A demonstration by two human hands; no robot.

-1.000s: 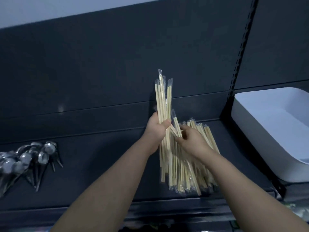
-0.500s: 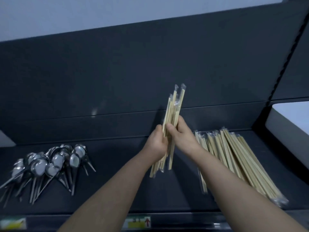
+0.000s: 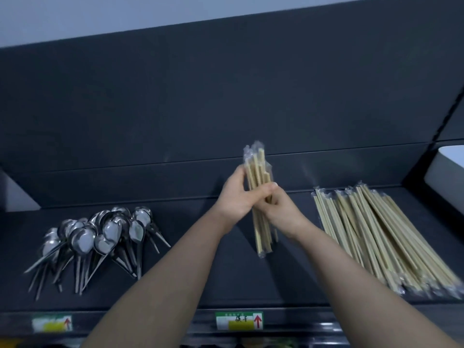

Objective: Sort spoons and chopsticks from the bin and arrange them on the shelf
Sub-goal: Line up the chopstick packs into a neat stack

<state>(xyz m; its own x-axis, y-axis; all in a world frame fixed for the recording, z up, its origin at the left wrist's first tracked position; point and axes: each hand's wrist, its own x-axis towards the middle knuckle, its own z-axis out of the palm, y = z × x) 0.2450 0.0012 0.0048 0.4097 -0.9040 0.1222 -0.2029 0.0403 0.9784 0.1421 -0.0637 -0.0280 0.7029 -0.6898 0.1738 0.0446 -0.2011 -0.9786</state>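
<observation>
A small bundle of wrapped bamboo chopsticks [image 3: 258, 172] stands nearly upright above the middle of the dark shelf [image 3: 190, 280]. My left hand [image 3: 236, 194] grips it from the left and my right hand [image 3: 281, 209] grips it from the right, both at mid-length. A large pile of wrapped chopsticks [image 3: 376, 232] lies flat on the shelf to the right. A heap of metal spoons [image 3: 100, 237] lies at the shelf's left, bowls toward the back.
A white bin [image 3: 444, 169] shows at the right edge, beyond the shelf's upright. Two price labels [image 3: 239, 320] sit on the shelf's front lip. The dark back panel rises behind everything.
The view has swung left, so the bin slid toward the right edge and the spoons came into fuller view. The held bundle moved left, away from the lying pile, and stands straighter.
</observation>
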